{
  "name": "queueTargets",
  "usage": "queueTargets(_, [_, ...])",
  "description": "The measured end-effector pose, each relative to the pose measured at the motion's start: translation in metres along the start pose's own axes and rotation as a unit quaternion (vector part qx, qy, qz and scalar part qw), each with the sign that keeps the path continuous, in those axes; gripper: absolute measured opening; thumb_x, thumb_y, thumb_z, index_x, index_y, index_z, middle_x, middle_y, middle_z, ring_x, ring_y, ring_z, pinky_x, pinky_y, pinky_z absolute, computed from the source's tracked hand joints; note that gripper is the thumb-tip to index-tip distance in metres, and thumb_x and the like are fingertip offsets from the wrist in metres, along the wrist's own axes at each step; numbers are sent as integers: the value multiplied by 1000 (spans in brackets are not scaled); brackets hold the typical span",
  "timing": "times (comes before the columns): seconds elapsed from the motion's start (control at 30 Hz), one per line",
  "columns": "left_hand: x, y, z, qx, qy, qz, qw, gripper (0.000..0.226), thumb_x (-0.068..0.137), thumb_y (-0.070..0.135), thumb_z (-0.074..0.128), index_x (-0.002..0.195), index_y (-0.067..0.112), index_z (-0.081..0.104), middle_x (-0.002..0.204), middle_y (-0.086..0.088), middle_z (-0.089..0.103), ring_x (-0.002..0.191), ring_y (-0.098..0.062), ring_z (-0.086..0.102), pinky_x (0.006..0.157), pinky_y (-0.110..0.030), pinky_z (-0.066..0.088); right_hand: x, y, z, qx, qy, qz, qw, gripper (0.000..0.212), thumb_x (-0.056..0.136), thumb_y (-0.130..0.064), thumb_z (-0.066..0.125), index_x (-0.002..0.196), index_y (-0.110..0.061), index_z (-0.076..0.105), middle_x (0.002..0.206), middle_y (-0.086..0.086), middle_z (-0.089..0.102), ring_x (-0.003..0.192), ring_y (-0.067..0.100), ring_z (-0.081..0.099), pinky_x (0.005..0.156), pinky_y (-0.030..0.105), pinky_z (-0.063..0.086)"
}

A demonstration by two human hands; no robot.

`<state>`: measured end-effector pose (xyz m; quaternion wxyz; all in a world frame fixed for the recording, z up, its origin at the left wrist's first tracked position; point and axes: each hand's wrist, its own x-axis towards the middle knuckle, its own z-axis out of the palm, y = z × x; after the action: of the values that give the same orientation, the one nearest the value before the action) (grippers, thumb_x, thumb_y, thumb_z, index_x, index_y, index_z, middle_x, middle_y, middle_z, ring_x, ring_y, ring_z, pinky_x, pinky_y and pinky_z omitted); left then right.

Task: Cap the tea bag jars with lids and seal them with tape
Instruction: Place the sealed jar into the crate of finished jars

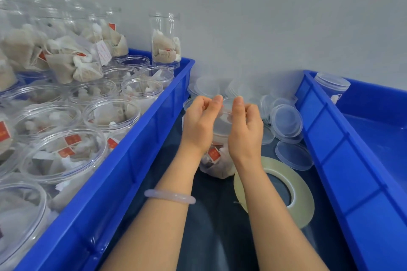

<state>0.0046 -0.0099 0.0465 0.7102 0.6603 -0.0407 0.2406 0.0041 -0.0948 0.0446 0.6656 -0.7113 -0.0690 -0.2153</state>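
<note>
A clear jar of tea bags (pixel 217 160) stands on the dark table between two blue trays. A clear plastic lid (pixel 224 121) sits on its top. My left hand (pixel 199 123) grips the lid's left edge with curled fingers and thumb. My right hand (pixel 245 125) grips the right edge the same way. Both hands hide most of the jar's upper part. A flat roll of clear tape (pixel 301 193) lies on the table just right of the jar, under my right forearm.
The left blue tray (pixel 141 145) holds several open jars of tea bags (pixel 63 151) and one tall jar (pixel 166 41) at its far corner. Loose clear lids (pixel 286 121) are piled by the wall. The right blue tray (pixel 343 160) holds one capped jar (pixel 332 85).
</note>
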Motion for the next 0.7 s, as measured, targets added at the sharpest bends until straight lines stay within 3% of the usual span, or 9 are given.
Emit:
queueTargets(0.1, [4,-5,-5,-17,8,-39,999,33,82,48,47,82,17,59,80,6,63,78,-7,61,77,-27,49,4,-3,-5,15,-35,22,999,32,91,-55,45,83,-25,54,83,-14,58,72,-10,55,69,7,41])
queueTargets(0.17, [6,-3,-4,-2,-23,-62,998,41,81,54,43,88,19,63,95,1,66,95,-14,62,94,-38,48,8,-7,-10,34,-59,46,997,38,82,-59,39,86,-26,57,89,-13,60,77,-9,56,68,4,41])
queueTargets(0.23, [5,5,0,-5,-32,-71,997,49,80,60,40,92,21,66,106,-7,69,107,-23,62,102,-47,44,12,-10,-14,59,-67,64,994,41,78,-60,36,87,-28,59,95,-9,63,86,-1,59,77,13,45])
queueTargets(0.37, [8,23,2,19,34,-61,997,54,80,64,37,80,20,67,93,-9,72,95,-26,66,93,-50,49,13,-18,-17,97,-86,93,987,48,75,-63,38,101,-31,61,119,5,63,111,13,60,101,34,44])
queueTargets(0.43, [11,30,-5,16,9,-96,995,58,88,65,35,78,17,67,90,-11,73,91,-27,68,90,-47,51,12,-24,-14,87,-99,100,986,63,76,-66,36,115,-23,61,122,3,63,110,11,61,97,28,47])
queueTargets(0.5, [11,36,-10,-20,-11,-114,993,59,94,62,32,81,16,66,91,-14,73,90,-28,69,89,-47,52,12,-29,-11,61,-93,89,990,69,85,-66,34,125,-16,60,122,1,64,104,4,63,82,12,49])
queueTargets(0.57, [11,39,-7,-20,38,-74,996,57,94,62,29,89,16,64,99,-11,71,97,-26,66,93,-45,50,13,-34,-12,55,-84,87,991,65,93,-61,30,126,-13,60,122,1,64,103,3,63,76,10,49])
queueTargets(0.63, [10,39,-2,12,134,-16,991,56,93,61,26,87,18,61,88,3,65,86,-14,61,85,-34,48,12,-37,-13,45,-77,90,992,63,94,-61,28,118,-15,64,116,-1,67,100,2,63,82,16,47])
queueTargets(0.7, [9,41,0,35,171,-20,984,60,96,59,23,75,17,58,74,4,62,77,-15,60,78,-34,47,8,-38,-14,20,-21,70,997,57,93,-62,28,94,-20,66,95,-10,67,81,-11,59,73,16,43])
